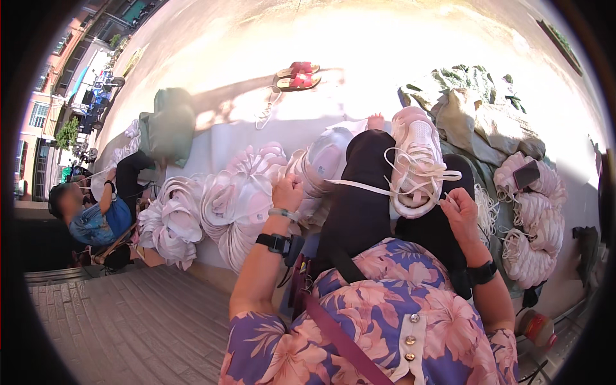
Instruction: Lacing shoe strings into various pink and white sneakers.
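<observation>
And here, at the centre, one white shoelace point(362, 187) is drawn out straight toward the left hand point(287, 192), whose grip is clenched, apparently on that lace, though its last stretch is lost against pale material. On the other side, the right hand point(459, 210) is held just beside the shoe, its grip pinched, with one small white tip, seemingly of lace, caught at the fingertips. Between the two hands, one white-and-pink sneaker point(418, 135) is propped across the black-trousered legs point(359, 192), its front crossed by loose loops of lace. Two black wristwatches are worn, one per wrist, and one pale bangle point(283, 214) is added on the left. Three metal buttons are shown down the floral blouse point(359, 321), which is crossed by one maroon strap point(346, 340).

Out to the left, white-and-pink shoe pieces point(237, 205) are massed in several fanned bundles, too overlapped to be counted. To the right, one curved row of pale shoes point(536, 224) is topped by one dark phone point(527, 174), and one bundle of white laces point(486, 215) is tucked near the right hand. Farther out, two red sandals point(299, 81) are parked side by side on the ground, one green sack point(170, 125) is stood at left, and one co-worker point(102, 215) in blue is seated beyond the bundles.
</observation>
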Demonstrator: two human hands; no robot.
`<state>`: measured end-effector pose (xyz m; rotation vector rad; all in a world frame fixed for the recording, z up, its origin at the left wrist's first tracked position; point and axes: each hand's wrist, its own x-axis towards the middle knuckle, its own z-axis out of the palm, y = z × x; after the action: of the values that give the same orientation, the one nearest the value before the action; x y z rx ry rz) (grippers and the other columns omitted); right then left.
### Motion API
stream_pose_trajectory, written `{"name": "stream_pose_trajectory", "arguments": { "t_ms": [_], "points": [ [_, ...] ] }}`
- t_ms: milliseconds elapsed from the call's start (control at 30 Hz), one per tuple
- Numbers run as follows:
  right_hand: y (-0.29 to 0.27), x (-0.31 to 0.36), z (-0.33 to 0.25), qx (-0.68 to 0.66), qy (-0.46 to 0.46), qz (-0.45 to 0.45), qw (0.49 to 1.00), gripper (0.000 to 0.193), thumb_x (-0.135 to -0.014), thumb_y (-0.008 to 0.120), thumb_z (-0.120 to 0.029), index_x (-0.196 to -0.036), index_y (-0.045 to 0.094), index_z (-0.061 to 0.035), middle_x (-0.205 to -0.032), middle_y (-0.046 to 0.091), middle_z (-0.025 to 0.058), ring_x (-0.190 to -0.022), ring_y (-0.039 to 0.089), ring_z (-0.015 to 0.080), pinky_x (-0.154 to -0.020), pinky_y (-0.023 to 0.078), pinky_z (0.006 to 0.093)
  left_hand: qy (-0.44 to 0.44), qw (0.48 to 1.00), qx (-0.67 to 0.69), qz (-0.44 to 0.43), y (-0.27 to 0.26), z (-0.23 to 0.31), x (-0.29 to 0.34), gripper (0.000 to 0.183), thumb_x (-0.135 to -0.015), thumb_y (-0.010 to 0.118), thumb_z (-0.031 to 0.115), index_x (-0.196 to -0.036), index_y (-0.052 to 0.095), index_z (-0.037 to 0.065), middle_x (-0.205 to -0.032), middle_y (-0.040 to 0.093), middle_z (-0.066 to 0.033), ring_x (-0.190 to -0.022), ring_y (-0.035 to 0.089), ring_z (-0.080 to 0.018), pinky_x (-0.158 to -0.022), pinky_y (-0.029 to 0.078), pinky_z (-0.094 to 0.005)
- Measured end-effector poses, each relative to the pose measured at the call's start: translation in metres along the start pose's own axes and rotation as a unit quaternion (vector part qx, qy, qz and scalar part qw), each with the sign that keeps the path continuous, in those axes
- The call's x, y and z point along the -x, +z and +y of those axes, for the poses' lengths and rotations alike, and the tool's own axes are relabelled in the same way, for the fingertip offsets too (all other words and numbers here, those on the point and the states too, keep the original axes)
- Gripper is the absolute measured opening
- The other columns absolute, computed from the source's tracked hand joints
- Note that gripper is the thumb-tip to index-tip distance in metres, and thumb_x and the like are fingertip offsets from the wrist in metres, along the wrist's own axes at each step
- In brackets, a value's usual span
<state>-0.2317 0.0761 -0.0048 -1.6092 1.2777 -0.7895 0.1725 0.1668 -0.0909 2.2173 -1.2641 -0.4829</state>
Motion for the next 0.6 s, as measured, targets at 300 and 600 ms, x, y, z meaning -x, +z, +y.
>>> {"name": "stream_pose_trajectory", "arguments": {
  "t_ms": [300,600],
  "points": [
    [0.005,-0.011,-0.004,0.049,0.054,0.027,0.997,0.023,-0.079,0.06,-0.007,-0.1,0.051,-0.0004,-0.057,0.04,-0.0018,-0.051,0.035,0.0066,-0.047,0.03,0.0242,0.061,0.985,-0.162,0.003,0.044,0.02,-0.07,0.024,-0.075,0.057,0.018,-0.094,0.059,0.003,-0.084,0.062,-0.0155,-0.086,0.06,-0.0328,-0.079,0.046,-0.0398],
    [-0.003,-0.015,-0.02,0.097,0.057,0.013,0.994,0.054,-0.07,0.064,-0.012,-0.117,0.044,0.0072,-0.05,0.042,0.0065,-0.04,0.04,0.0128,-0.041,0.03,0.0261,-0.016,0.911,-0.338,-0.236,0.088,0.031,-0.149,0.032,-0.074,0.055,0.035,-0.082,0.063,0.005,-0.089,0.063,-0.0199,-0.087,0.06,-0.037,-0.078,0.047,-0.0454]
  ]
}}
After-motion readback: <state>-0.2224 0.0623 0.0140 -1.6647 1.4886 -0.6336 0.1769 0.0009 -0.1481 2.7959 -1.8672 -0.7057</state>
